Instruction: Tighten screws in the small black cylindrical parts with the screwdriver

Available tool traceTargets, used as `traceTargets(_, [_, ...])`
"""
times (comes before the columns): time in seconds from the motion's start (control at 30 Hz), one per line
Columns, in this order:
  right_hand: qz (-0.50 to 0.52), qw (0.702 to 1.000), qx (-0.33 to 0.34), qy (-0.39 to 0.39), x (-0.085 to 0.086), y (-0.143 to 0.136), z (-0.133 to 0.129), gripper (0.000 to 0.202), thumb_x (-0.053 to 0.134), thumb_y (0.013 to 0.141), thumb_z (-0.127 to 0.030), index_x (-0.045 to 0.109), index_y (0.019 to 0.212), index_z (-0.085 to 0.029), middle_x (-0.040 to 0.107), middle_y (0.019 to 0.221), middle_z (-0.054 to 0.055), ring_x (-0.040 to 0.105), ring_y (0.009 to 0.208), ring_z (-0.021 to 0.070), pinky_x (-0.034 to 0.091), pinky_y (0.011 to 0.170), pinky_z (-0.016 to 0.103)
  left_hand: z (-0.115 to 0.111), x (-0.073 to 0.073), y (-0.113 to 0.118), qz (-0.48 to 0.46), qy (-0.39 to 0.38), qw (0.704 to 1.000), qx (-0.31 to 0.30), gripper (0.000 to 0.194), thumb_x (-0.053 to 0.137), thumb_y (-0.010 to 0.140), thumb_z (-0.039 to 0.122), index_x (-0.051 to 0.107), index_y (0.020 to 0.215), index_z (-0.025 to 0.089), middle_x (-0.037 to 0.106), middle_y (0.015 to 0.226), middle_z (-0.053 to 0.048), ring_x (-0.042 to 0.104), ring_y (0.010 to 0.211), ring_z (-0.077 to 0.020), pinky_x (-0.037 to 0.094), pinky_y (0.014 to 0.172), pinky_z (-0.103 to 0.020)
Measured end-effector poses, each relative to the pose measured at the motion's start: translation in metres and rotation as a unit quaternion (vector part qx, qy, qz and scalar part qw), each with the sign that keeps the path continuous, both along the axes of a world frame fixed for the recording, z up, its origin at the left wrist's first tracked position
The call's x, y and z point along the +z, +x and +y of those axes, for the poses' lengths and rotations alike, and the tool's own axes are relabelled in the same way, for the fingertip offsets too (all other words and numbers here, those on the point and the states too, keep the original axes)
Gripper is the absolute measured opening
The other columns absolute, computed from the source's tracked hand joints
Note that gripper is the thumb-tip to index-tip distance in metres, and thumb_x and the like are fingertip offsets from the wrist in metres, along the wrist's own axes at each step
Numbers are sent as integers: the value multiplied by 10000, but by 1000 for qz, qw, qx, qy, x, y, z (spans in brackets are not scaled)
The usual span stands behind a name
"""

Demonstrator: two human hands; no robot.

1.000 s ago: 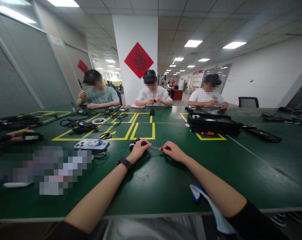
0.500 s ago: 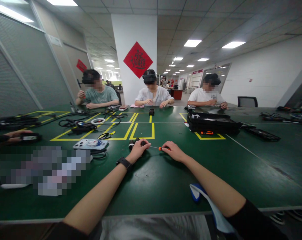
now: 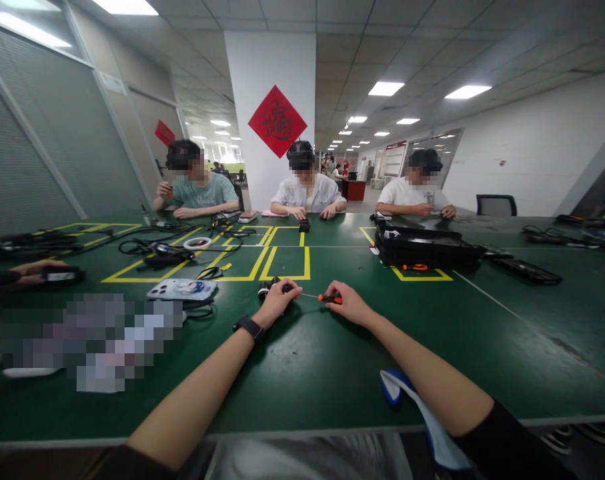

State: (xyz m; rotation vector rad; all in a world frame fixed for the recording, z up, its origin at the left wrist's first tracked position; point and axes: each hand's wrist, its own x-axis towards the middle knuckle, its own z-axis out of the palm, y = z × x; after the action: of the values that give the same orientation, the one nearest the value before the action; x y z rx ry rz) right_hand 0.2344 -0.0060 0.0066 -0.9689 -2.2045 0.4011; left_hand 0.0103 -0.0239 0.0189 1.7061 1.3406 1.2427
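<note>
My left hand [image 3: 278, 301], a dark watch on its wrist, is closed round a small black device [image 3: 263, 289] with round, pale-rimmed parts. Most of that device is hidden behind my fingers. Opposite it, my right hand [image 3: 351, 304] grips the orange-and-black handle of a screwdriver [image 3: 326, 298]. The thin shaft points left and its tip meets the device or my left fingertips; which one I cannot tell. Both hands are low over the green table [image 3: 312, 373].
A phone [image 3: 182, 289] and cables lie left of my hands. Black trays [image 3: 427, 245] are stacked at the right, an orange-handled tool [image 3: 415, 267] before them. A blue-and-white strap [image 3: 407, 393] hangs over the near edge. Several people sit around; one hand [image 3: 32, 272] reaches in from the left.
My right fingers have shifted on the screwdriver, so more of its handle shows. My left hand stays put. Across the table, the middle person's hand has moved onto a small black object.
</note>
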Motion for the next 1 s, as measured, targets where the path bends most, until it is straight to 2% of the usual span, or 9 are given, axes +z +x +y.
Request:
traceTargets(0.13, [2,1000,8,-29,0,0,0,277,634,691,-278,528,925,-175,564,883,27,508,790,142,399,713,282,-1,0,1,3,-2,1000,0,328,548,678,476,576,765,161,583,646,-3,496,567,-110,365,493,-207])
traceTargets(0.2, [-1,999,10,-32,0,0,0,247,584,746,-294,546,960,-179,569,899,35,508,826,148,396,747,293,0,-1,1,1,2,1000,1,331,546,678,479,574,765,161,582,645,0,497,567,-108,366,494,-206])
traceTargets(0.27, [-10,1000,11,-27,2,0,0,176,485,820,-285,582,924,-180,575,886,41,501,845,151,385,777,303,0,-2,1,0,7,1000,-1,325,545,680,476,572,765,163,578,640,6,489,553,-102,361,486,-204])
traceTargets(0.33, [-22,1000,13,-18,2,0,1,203,424,853,-265,607,862,-178,577,860,43,493,844,152,376,788,308,1,-3,1,0,7,1000,-5,316,545,684,470,568,766,166,574,637,12,479,538,-96,354,475,-202])
traceTargets(0.53, [-15,1000,11,7,1,0,1,113,519,786,-230,584,857,-172,562,854,41,482,829,159,381,759,305,2,-2,0,0,2,1000,-9,301,564,677,454,567,765,166,560,621,21,470,521,-89,350,466,-201])
traceTargets(0.7, [7,1000,7,-6,-1,-2,-2,172,584,719,-216,521,875,-178,547,868,23,493,795,145,393,725,288,1,-1,0,-1,3,1000,-7,296,579,666,440,575,758,159,556,612,16,464,519,-90,350,469,-203])
traceTargets(0.9, [6,1000,8,-29,-1,1,0,215,525,786,-282,507,977,-183,547,917,35,500,832,144,398,747,295,4,-3,-1,5,14,1000,-12,292,572,671,443,576,747,161,561,625,15,491,562,-101,376,514,-211])
traceTargets(1.0, [-26,1000,3,-9,0,5,4,166,442,841,-276,568,885,-177,547,891,46,483,869,153,376,800,317,5,-5,-1,3,24,1000,-10,276,575,672,431,575,745,164,562,624,19,503,584,-103,393,556,-216])
